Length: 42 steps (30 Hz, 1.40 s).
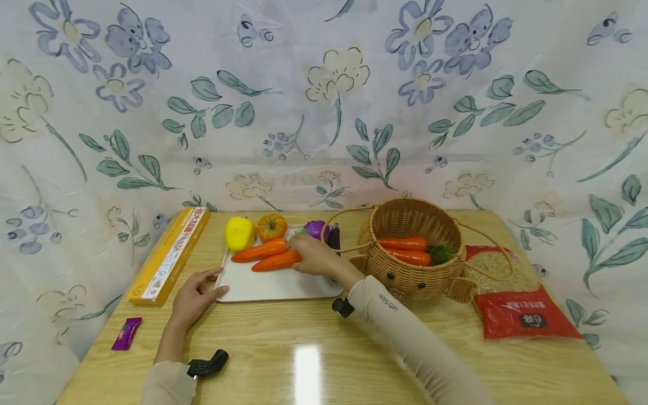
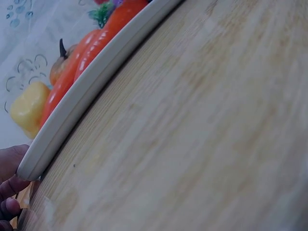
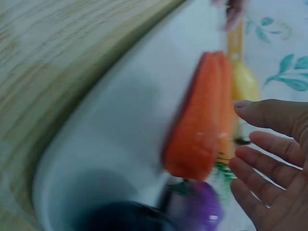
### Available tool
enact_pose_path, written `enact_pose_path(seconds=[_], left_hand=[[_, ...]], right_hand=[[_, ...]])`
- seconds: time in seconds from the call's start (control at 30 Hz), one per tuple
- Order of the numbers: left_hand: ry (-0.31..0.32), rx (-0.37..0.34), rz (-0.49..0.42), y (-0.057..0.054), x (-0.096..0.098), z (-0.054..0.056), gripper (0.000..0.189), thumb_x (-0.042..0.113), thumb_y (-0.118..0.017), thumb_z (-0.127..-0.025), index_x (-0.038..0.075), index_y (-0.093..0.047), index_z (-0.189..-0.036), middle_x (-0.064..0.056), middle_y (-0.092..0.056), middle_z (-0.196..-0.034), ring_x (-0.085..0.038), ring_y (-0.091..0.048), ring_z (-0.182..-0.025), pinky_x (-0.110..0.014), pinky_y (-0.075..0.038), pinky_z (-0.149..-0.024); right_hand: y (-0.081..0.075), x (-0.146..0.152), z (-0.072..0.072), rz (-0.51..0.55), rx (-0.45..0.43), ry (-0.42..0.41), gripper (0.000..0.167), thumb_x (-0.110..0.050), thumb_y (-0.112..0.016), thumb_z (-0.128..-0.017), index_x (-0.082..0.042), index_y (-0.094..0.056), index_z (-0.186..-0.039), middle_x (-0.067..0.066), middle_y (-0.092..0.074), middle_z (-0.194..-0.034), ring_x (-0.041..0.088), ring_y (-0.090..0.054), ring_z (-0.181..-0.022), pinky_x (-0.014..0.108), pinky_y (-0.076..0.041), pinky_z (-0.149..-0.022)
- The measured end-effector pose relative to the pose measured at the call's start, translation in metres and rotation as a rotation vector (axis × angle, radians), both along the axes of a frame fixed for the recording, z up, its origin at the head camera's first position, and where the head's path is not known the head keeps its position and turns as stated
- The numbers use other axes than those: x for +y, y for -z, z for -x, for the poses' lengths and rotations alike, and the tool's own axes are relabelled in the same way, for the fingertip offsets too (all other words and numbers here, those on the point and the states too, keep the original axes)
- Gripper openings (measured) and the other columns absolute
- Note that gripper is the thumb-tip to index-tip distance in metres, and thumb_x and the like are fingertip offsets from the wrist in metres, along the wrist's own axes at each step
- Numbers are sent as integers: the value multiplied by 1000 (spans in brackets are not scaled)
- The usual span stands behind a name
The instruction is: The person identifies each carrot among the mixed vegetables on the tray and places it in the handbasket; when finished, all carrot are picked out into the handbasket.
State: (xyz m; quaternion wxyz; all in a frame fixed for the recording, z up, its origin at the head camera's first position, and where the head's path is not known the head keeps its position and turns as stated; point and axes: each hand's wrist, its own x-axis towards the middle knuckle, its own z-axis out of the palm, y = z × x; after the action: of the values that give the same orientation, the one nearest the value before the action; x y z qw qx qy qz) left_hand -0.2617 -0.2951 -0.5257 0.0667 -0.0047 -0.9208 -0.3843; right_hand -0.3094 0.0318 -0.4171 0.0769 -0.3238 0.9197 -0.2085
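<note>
Two orange carrots (image 1: 260,250) lie side by side on a white tray (image 1: 283,287). My left hand (image 1: 194,295) holds the tray's front left corner, with thumb and fingers at the rim. My right hand (image 3: 276,159) is over the tray at the thick ends of the carrots; its fingers are spread and grip nothing in the right wrist view. Behind the carrots sit a yellow vegetable (image 1: 240,234) and a small pumpkin (image 1: 271,227). A glossy purple round vegetable (image 1: 317,229) and a dark elongated one (image 1: 334,237) lie at the tray's right end, partly hidden.
A wicker basket (image 1: 374,275) with raised handles and more carrots (image 1: 405,243) stands right of the tray. Beyond it is a red bag (image 1: 521,312) of pasta. At left are a yellow pasta box (image 1: 169,256) and a purple wrapped sweet (image 1: 126,333). A floral curtain hangs behind.
</note>
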Motion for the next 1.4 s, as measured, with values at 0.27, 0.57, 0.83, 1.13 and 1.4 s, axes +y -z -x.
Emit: enact_pose_path(seconds=[0.27, 0.57, 0.83, 1.13, 1.4], left_hand=[[-6, -11, -16, -1, 1, 1, 55, 36, -77, -87, 14, -62, -135, -11, -58, -113, -10, -42, -71, -26, -33, -64], [0, -21, 4, -1, 6, 5, 56, 38, -76, -87, 14, -61, -136, -9, -58, -114, -14, -42, -74, -28, -33, -65], [-9, -12, 28, 0, 4, 2, 55, 38, -74, -89, 14, -61, -136, -8, -57, -114, -12, -41, -74, -28, -31, -64], [-14, 3, 33, 0, -2, -4, 54, 36, -75, -89, 12, -62, -135, -8, -57, -112, -11, -41, -71, -28, -31, -63], [-6, -1, 26, -1, 2, 0, 54, 38, -75, -88, 13, -62, -134, -10, -58, -111, -11, -42, -72, -28, -31, -64]], right_hand=[[25, -11, 10, -39, 106, 36, 45, -16, -74, -88, -2, -61, -129, 10, -61, -126, 24, -55, -122, 34, -43, -105], [40, -4, 16, 38, 89, 79, 39, -14, -76, -86, -4, -66, -122, 9, -62, -125, 24, -54, -123, 35, -41, -107], [53, -4, 14, 46, 32, 60, 41, -15, -76, -86, -7, -66, -124, 8, -61, -120, 20, -56, -110, 32, -45, -97], [60, -10, 4, 81, -5, 57, 46, -14, -74, -87, -9, -60, -131, 8, -56, -137, 22, -52, -127, 34, -39, -110], [53, 0, 0, 204, -37, 41, 45, -11, -75, -85, -7, -61, -128, 10, -59, -132, 23, -55, -119, 38, -41, -107]])
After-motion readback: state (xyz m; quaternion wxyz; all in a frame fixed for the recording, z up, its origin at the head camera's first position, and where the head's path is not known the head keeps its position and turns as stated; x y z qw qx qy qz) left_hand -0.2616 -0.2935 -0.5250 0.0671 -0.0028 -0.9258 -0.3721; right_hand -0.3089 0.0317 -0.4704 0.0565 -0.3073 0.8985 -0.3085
